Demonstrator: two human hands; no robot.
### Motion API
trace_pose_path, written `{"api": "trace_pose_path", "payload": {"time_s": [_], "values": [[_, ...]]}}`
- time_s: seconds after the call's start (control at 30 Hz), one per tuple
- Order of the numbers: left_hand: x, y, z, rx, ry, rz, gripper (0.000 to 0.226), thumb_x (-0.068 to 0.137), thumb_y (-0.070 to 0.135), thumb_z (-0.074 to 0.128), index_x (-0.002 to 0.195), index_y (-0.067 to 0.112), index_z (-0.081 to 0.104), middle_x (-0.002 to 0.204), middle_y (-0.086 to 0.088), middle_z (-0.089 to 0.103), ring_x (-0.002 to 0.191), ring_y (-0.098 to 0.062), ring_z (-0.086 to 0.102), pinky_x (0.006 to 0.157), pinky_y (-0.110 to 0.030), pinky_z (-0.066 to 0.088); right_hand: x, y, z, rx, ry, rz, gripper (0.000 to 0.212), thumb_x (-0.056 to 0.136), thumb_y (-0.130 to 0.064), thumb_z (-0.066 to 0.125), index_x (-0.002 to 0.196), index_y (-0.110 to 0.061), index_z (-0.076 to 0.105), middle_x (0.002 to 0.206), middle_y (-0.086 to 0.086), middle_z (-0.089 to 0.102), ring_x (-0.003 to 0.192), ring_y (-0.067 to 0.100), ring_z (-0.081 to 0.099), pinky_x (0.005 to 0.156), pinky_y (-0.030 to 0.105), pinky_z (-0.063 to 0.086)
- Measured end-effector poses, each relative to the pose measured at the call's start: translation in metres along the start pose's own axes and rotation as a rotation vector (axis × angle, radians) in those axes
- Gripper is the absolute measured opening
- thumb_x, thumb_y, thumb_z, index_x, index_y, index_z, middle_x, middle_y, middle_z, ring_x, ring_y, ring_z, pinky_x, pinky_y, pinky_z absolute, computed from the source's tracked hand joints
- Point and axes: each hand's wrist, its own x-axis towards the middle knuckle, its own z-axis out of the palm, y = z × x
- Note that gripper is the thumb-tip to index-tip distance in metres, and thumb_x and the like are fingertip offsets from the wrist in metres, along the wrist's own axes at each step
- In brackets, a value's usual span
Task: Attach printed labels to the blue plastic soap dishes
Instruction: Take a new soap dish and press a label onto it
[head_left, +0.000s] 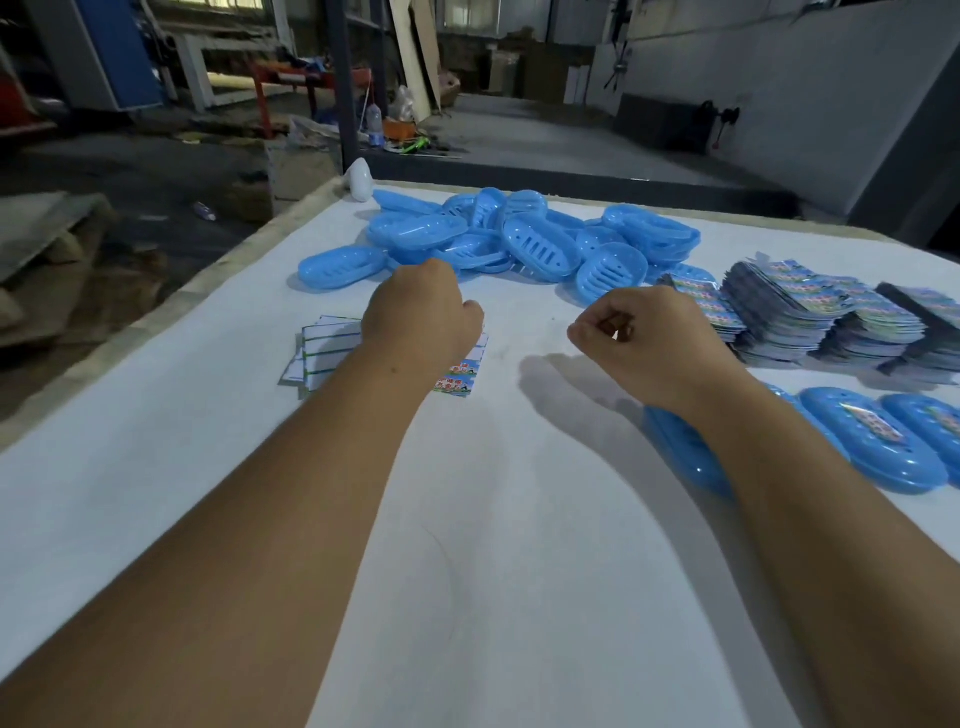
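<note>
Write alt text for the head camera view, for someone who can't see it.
Over a white table, a person's left hand reaches down onto a small stack of printed labels while the right hand hovers, fingers curled. Behind lies a pile of blue soap dishes; at right, more label stacks and labelled dishes.
</note>
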Motion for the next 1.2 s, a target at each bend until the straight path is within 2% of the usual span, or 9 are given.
{"api": "trace_pose_path", "payload": {"time_s": [0.13, 0.3, 0.47, 0.57, 0.73, 0.97, 1.07, 1.13, 1.2], "values": [[0.005, -0.007, 0.004, 0.031, 0.057, 0.004, 0.027, 0.093, 0.038, 0.059, 0.111, 0.019, 0.064, 0.109, -0.005, 0.064, 0.102, -0.027, 0.057, 0.075, -0.035, 0.041, 0.0, 0.005, 0.006, 0.003, -0.02, 0.002, 0.013, 0.088, -0.033, 0.069, 0.077, -0.029, 0.071, 0.073, -0.019, 0.068, 0.075, -0.004, 0.06, 0.063, 0.012, 0.043], [0.023, 0.002, 0.017, 0.042, 0.036, 0.094, 0.031, 0.097, 0.031, 0.057, 0.124, 0.018, 0.058, 0.125, -0.006, 0.059, 0.116, -0.029, 0.053, 0.091, -0.043, 0.046, 0.001, 0.009, 0.011, 0.003, -0.044, -0.004, 0.013, 0.088, -0.034, 0.069, 0.076, -0.029, 0.071, 0.073, -0.019, 0.069, 0.077, -0.005, 0.06, 0.063, 0.011, 0.041], [0.063, 0.01, 0.024, 0.304, 0.011, 0.211, 0.037, 0.099, 0.021, 0.052, 0.136, 0.015, 0.051, 0.132, -0.008, 0.054, 0.121, -0.031, 0.048, 0.094, -0.044, 0.043, 0.001, 0.012, 0.013, 0.019, -0.062, 0.0, 0.012, 0.087, -0.036, 0.068, 0.077, -0.03, 0.07, 0.074, -0.019, 0.069, 0.074, -0.006, 0.059, 0.056, 0.007, 0.036], [0.075, 0.009, 0.032, 0.476, 0.011, 0.28, 0.033, 0.099, 0.024, 0.053, 0.131, 0.015, 0.055, 0.127, -0.008, 0.056, 0.117, -0.03, 0.05, 0.093, -0.043, 0.043, 0.001, 0.012, 0.013, 0.015, -0.067, 0.0, 0.012, 0.088, -0.036, 0.068, 0.078, -0.03, 0.071, 0.075, -0.019, 0.069, 0.074, -0.005, 0.06, 0.061, 0.012, 0.04], [0.082, 0.006, 0.037, 0.534, 0.07, 0.294, 0.021, 0.1, 0.03, 0.054, 0.113, 0.017, 0.065, 0.106, -0.005, 0.064, 0.107, -0.027, 0.051, 0.086, -0.039, 0.039, 0.001, 0.009, 0.01, 0.052, -0.047, -0.009, 0.015, 0.088, -0.033, 0.066, 0.073, -0.031, 0.068, 0.074, -0.018, 0.069, 0.071, -0.001, 0.06, 0.062, 0.017, 0.043], [0.078, 0.007, 0.031, 0.279, 0.179, 0.24, 0.022, 0.103, 0.031, 0.05, 0.115, 0.016, 0.062, 0.105, -0.007, 0.068, 0.105, -0.027, 0.052, 0.09, -0.042, 0.038, 0.0, 0.007, 0.009, 0.062, -0.036, -0.001, 0.016, 0.088, -0.032, 0.066, 0.072, -0.031, 0.068, 0.069, -0.019, 0.067, 0.069, -0.003, 0.059, 0.059, 0.011, 0.039], [0.07, 0.008, 0.021, 0.165, 0.217, 0.251, 0.025, 0.105, 0.029, 0.046, 0.121, 0.012, 0.057, 0.103, -0.011, 0.066, 0.095, -0.028, 0.056, 0.082, -0.042, 0.04, 0.0, 0.005, 0.007, 0.106, 0.031, 0.0, 0.017, 0.087, -0.029, 0.066, 0.07, -0.027, 0.068, 0.063, -0.018, 0.065, 0.065, -0.002, 0.058, 0.056, 0.009, 0.039], [0.063, 0.008, 0.012, 0.038, 0.228, 0.226, 0.027, 0.107, 0.029, 0.042, 0.124, 0.011, 0.053, 0.098, -0.007, 0.062, 0.085, -0.024, 0.054, 0.072, -0.038, 0.038, -0.001, 0.004, 0.006, 0.145, 0.111, -0.002, 0.019, 0.087, -0.027, 0.066, 0.069, -0.023, 0.067, 0.062, -0.015, 0.064, 0.061, 0.001, 0.056, 0.054, 0.01, 0.039], [0.052, 0.01, 0.003, -0.122, 0.229, 0.177, 0.027, 0.108, 0.03, 0.039, 0.123, 0.012, 0.053, 0.096, -0.002, 0.056, 0.085, -0.019, 0.053, 0.069, -0.035, 0.039, -0.001, 0.003, 0.004, 0.164, 0.181, 0.0, 0.017, 0.088, -0.027, 0.066, 0.072, -0.022, 0.068, 0.062, -0.013, 0.064, 0.062, 0.002, 0.056, 0.056, 0.012, 0.039]]}}
